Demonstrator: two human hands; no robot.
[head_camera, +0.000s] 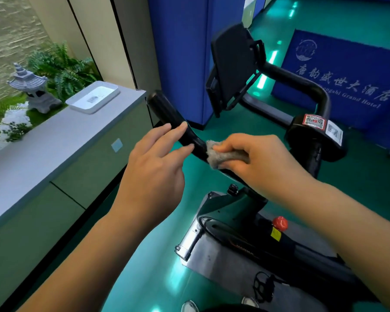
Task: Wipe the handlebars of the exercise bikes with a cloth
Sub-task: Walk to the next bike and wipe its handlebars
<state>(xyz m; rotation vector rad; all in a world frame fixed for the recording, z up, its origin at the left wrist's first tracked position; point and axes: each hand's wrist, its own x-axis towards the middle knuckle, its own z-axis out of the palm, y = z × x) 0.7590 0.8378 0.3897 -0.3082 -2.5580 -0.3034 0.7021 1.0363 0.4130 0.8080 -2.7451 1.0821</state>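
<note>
The grey cloth (221,154) is pressed against the near, left-hand bar of the black handlebar (173,118), bunched under the curled fingers of the right hand (254,158), which pinches it against the tube at the bend. The left hand (158,158) lies just beside it with fingers straight and relaxed, the tips resting on the bar above the cloth, gripping nothing. By my reading the wiping is under way on this one bar only; whether the upper end of it is done cannot be told (the black finish shows no streaks either way). The far right bar (311,86), beyond the console holder (233,64), looks still to be reached, as do any other bikes. A grey counter (54,143) with a white tray (92,97) stands to the left.
</note>
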